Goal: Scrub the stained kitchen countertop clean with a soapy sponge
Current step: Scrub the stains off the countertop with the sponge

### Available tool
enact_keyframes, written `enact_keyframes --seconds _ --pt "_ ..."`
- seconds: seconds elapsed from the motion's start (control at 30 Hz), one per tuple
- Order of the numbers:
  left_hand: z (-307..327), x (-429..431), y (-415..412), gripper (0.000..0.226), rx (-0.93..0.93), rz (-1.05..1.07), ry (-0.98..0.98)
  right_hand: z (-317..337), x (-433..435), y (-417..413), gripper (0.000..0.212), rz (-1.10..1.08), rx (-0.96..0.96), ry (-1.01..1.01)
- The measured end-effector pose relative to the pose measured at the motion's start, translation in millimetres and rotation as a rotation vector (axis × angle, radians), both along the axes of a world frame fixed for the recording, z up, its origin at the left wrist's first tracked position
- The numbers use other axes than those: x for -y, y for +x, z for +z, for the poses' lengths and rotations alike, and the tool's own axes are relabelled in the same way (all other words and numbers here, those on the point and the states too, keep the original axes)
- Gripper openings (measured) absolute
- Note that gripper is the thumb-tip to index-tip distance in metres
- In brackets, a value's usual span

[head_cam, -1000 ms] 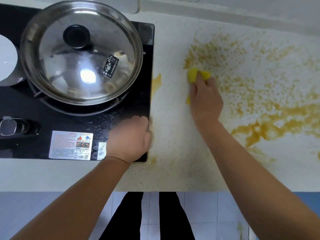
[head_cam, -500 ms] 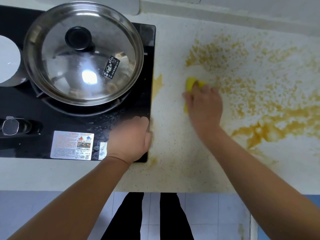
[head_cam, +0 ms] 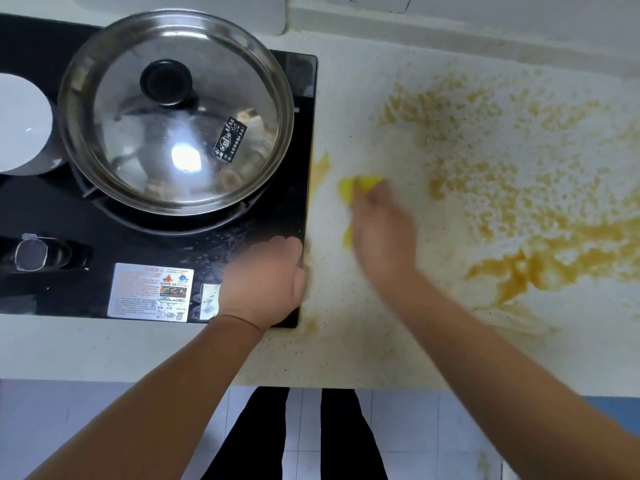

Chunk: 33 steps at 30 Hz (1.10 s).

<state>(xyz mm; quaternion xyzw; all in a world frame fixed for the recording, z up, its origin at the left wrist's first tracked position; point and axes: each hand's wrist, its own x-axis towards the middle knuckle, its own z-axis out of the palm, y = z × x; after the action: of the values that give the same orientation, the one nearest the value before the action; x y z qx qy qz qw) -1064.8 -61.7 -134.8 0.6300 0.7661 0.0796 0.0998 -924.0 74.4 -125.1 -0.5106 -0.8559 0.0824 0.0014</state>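
This is looking like a home kitchen. A black glass stove [head_cam: 45, 202] is sitting set into a pale speckled counter [head_cam: 346, 358], and a shiny steel lid [head_cam: 173, 140] with a black knob [head_cam: 166, 81] is sitting on top of it, over cookware. A control dial [head_cam: 33, 256] is lying at the stove's front left, and a printed warning label [head_cam: 150, 292] is sticking to the glass beside it. Yellow-brown spatter [head_cam: 540, 261] is spreading across the counter to the right. A light wall [head_cam: 450, 15] is running along the back, and pale floor tiles [head_cam: 433, 438] are showing below the counter's front edge.
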Motion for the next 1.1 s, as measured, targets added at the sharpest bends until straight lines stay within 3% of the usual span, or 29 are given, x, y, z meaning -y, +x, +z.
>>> enact_keyframes --seconds 0.07,0.1,0.17,0.27,0.37,0.47,0.57,0.7,0.8,0.9,0.97,1.0,1.1 --pt "0.9 -0.6 0.0 0.016 -0.025 -0.003 0.0 3.4 43.4 -10.7 0.038 0.187 -0.048 -0.136" --pt "0.2 -0.4 0.0 0.016 -0.032 -0.004 0.006 1.8 40.4 -15.8 0.034 0.24 -0.056 -0.085" --pt "-1.2 -0.1 -0.5 0.015 -0.024 -0.001 0.017 -0.1 -10.7 -27.9 0.021 0.124 -0.109 -0.022" --pt "-3.7 1.7 -0.8 0.015 -0.023 0.003 0.034 -4.3 -87.9 -24.3 0.03 -0.125 0.004 0.155" --pt "-2.2 1.2 0.4 0.015 -0.018 0.001 0.032 -1.2 -74.4 -7.6 0.029 -0.256 -0.019 0.197" --pt "-1.0 -0.8 -0.3 0.016 -0.009 -0.005 0.018 -5.4 15.7 -10.8 0.05 -0.008 -0.037 -0.018" --pt "-2.2 0.1 -1.5 0.018 -0.021 -0.015 0.052 -15.5 7.5 -29.5 0.05 0.267 -0.027 0.072" --pt "-9.7 0.0 -2.7 0.015 -0.025 -0.146 0.174 -11.1 -104.6 -33.2 0.04 -0.073 0.065 0.158" --pt "-15.5 0.6 -2.9 0.015 0.016 -0.226 0.182 -5.2 -86.6 -14.6 0.035 -0.243 0.02 0.195" --pt "-14.5 -14.6 -3.4 0.019 -0.005 -0.209 0.149 -5.5 -1.1 -13.8 0.047 0.024 -0.003 -0.017" --pt "-11.6 -34.9 -1.9 0.02 -0.007 -0.18 0.127 -7.8 -0.2 -28.4 0.037 0.157 -0.096 -0.079" --pt "-11.3 -45.5 -0.2 0.021 -0.01 -0.163 0.118 -8.8 -21.8 -39.1 0.03 0.159 -0.1 -0.027" --pt "-12.3 -61.9 3.6 0.022 -0.028 -0.12 0.104 -7.8 -99.6 -55.2 0.038 0.061 0.047 0.148"
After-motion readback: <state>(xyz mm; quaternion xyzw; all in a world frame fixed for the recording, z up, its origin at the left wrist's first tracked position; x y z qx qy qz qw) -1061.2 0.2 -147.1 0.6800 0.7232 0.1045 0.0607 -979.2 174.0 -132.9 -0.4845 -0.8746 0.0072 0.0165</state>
